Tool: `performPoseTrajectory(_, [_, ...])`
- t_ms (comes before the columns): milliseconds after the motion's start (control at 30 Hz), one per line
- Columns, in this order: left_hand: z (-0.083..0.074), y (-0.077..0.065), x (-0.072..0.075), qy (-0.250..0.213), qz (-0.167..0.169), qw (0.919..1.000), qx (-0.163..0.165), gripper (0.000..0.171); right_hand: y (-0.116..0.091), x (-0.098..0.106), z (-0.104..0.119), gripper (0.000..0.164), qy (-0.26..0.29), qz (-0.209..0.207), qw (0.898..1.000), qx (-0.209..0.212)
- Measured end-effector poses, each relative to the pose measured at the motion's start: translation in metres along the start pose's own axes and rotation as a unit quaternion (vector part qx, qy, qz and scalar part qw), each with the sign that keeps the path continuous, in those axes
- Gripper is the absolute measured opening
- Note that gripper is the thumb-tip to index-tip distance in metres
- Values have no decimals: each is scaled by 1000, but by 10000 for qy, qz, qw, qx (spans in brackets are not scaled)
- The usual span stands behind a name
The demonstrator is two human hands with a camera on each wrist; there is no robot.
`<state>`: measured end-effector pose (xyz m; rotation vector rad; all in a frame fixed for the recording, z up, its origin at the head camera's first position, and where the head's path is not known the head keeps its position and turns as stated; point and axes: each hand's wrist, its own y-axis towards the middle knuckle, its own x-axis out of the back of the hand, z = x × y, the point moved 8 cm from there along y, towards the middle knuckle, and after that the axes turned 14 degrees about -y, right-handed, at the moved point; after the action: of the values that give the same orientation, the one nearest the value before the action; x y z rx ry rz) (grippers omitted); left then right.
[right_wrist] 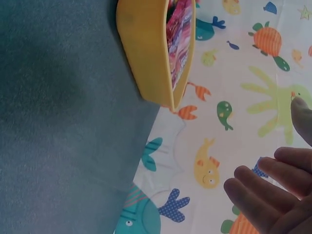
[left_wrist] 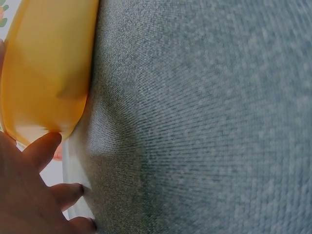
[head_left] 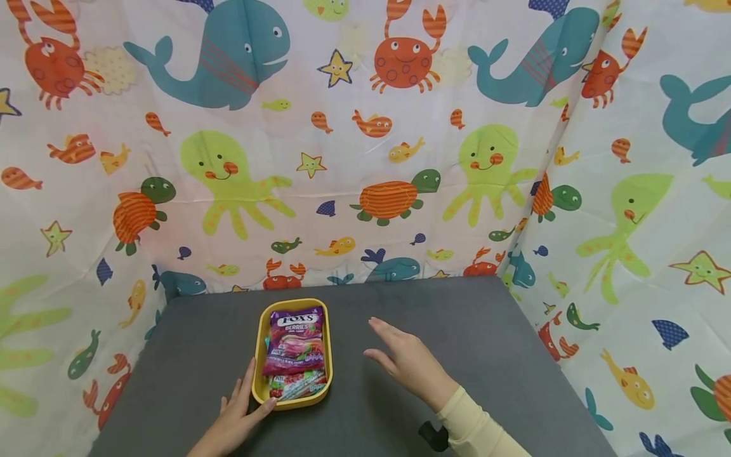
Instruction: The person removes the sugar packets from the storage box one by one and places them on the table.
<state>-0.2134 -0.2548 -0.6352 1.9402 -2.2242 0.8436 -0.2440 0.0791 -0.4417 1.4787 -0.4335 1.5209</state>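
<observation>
A yellow plastic container point(head_left: 330, 355) with rounded corners sits on the grey table. It holds a purple candy bag point(head_left: 294, 339) marked FOX'S BERRIES and, in front of that, a red-and-green candy pack point(head_left: 297, 384). My left hand point(head_left: 233, 416) is at the container's near left corner, thumb at the front rim and forefinger along the left side. In the left wrist view a fingertip point(left_wrist: 51, 141) touches the yellow wall, while the lower fingers spread near the table. Right of the container, my right hand point(head_left: 414, 365) hovers over the table with fingers extended, holding nothing.
The grey table point(head_left: 445, 311) ends at a white curtain point(head_left: 354, 203) printed with sea animals, which rises behind it and along both sides. A small black object point(head_left: 433, 437) shows beside my right sleeve point(head_left: 480, 425).
</observation>
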Motion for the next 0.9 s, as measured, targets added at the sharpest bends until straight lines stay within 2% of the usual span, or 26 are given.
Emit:
performPoseTrajectory(167, [-3, 1, 0, -38, 41, 10000, 15, 102, 4, -2, 5, 60, -78, -159, 9998, -34])
performPoseTrajectory(433, [-1, 0, 1, -82, 22, 9999, 68, 103, 14, -11, 15, 60, 27, -86, 10000, -22])
performPoseTrajectory(567, [1, 1, 1, -81, 20, 10000, 44, 103, 18, -17, 20, 59, 46, -2, 10000, -26])
performPoseTrajectory(900, [2, 1, 1, -209, 57, 9997, 63, 102, 31, -27, 26, 60, 125, 332, 9985, -425])
